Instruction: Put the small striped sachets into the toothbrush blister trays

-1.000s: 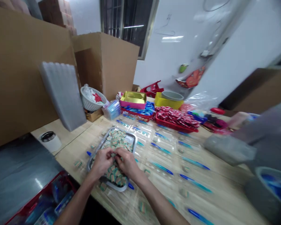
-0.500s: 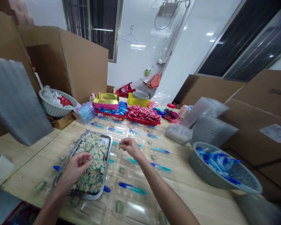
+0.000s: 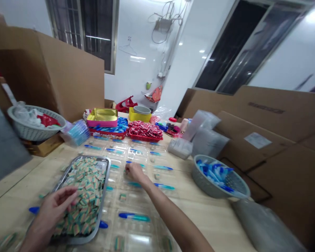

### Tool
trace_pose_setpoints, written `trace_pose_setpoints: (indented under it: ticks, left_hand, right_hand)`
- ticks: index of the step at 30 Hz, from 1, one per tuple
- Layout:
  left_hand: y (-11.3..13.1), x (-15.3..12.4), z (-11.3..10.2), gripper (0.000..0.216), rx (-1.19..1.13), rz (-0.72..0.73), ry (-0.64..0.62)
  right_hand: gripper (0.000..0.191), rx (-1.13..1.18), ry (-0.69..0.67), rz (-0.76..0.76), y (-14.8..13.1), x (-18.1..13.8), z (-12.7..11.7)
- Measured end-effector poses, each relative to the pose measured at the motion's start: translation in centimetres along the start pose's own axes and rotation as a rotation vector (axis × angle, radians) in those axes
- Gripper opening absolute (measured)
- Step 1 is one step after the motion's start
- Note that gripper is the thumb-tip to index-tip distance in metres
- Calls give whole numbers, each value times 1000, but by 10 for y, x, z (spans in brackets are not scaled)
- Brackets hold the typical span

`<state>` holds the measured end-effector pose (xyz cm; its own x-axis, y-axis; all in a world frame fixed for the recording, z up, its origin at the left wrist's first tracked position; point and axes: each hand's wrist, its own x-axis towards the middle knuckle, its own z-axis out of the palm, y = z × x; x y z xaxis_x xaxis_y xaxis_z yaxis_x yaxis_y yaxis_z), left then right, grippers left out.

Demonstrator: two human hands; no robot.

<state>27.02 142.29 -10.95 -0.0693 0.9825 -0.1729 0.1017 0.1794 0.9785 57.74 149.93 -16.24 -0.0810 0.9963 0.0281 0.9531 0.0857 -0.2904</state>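
Observation:
My left hand (image 3: 56,206) hovers at the left side of a metal tray (image 3: 107,182), its fingers curled in towards the thumb; whether a piece is between them I cannot make out. Heaped in the tray are many small striped blocks (image 3: 88,189) in green and peach. My right hand (image 3: 135,172) reaches to the clear plastic blister trays (image 3: 144,229) right of the metal tray, fingertips pinched low over one compartment; what they hold is hidden. Blue-and-teal pens (image 3: 134,217) lie in the long compartments, and a single striped block (image 3: 123,197) sits in some of the small ones.
A grey basket (image 3: 199,178) of blue pieces stands at the right. Behind are a red tray of shiny red packets (image 3: 145,129), a pink tin (image 3: 102,123) and a yellow basket (image 3: 140,116). A white basket (image 3: 36,131) is at left. Cardboard boxes (image 3: 265,122) flank the table.
The view has swung to the right, so everything sits further left. My right hand has gone down onto a plastic compartment. My left hand has drawn back slightly towards the tray's left edge.

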Motion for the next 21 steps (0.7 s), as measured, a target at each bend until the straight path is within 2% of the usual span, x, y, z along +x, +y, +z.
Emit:
trace_pose_setpoints:
  ticks: [4,9,14,21]
  left_hand:
    - [3,3,1,65,0,-31,35]
    - [4,0,2,67,65,32,-5]
    - [1,-3,0,70,80,49,22]
    - [-11,-2,-5,64,64,39,-13]
  right_hand:
    - [24,-116,-28,-40,-3,-3,2]
    - [24,-180,-21,-62,-4,-4,1]
    - [25,-195,1,-72,-3,-5,2]
    - [20,-168,21,-126,-1,-9,5]
